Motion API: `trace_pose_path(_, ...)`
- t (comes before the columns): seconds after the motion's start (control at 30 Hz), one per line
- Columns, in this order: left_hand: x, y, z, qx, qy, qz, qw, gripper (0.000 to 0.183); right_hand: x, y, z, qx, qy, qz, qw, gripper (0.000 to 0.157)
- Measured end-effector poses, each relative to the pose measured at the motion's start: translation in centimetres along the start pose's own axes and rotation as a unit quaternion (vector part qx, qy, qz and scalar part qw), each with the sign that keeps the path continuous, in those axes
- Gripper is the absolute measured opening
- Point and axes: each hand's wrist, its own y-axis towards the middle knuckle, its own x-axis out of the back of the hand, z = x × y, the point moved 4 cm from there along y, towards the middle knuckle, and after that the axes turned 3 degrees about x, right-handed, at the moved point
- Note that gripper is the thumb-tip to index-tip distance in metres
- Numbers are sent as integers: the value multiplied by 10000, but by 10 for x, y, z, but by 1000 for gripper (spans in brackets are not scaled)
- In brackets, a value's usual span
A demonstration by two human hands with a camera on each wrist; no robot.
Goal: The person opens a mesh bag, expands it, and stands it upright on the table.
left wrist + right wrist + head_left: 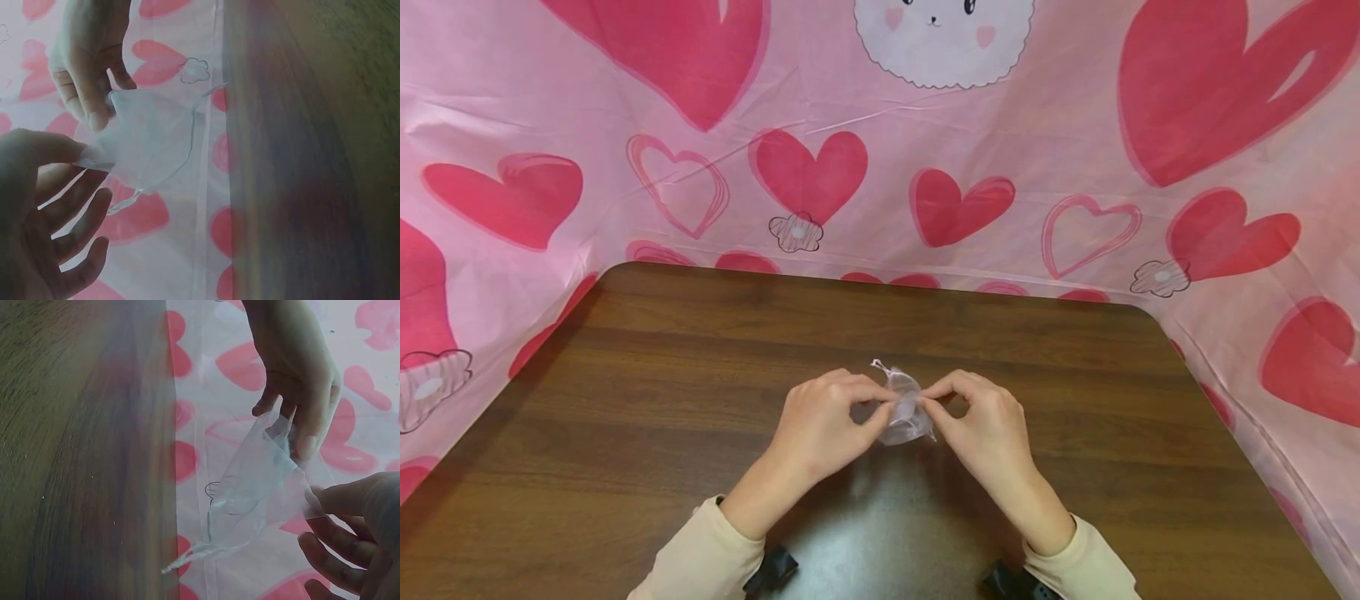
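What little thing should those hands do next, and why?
Perhaps ease the left hand and right hand gently apart to spread the sheer pouch: both pinch it, close together, and it looks rumpled between their fingertips.

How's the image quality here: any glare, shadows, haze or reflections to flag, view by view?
Head: clear and brightest, with a pale glare patch on the table at lower centre; left wrist: dim and hazy, the left hand dark against the pink backdrop, reddish reflections smearing the table; right wrist: likewise dim, similar reflections, the sheer bag looking washed out.
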Motion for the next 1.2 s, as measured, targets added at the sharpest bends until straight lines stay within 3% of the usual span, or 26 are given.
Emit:
trace_pose_path(0.23,2,0,2,171,69,-212,9996,10,-3,0,1,-25,149,157,9998,17)
trace_pose_path(0.5,6,1,3,253,320,-712,9966,15,-10,-5,3,-523,201,996,9935,17)
trace_pose_path(0.6,7,1,4,270,448,-914,9944,15,-12,-5,4,-625,32,1134,9916,13)
trace_pose_path(0.83,7,1,7,304,673,-1015,9921,15,-9,-4,3,-434,-219,685,9965,9)
trace_pose_path(1.2,4,1,10,337,770,-676,9942,17,-3,-2,1,-292,-28,318,9991,9)
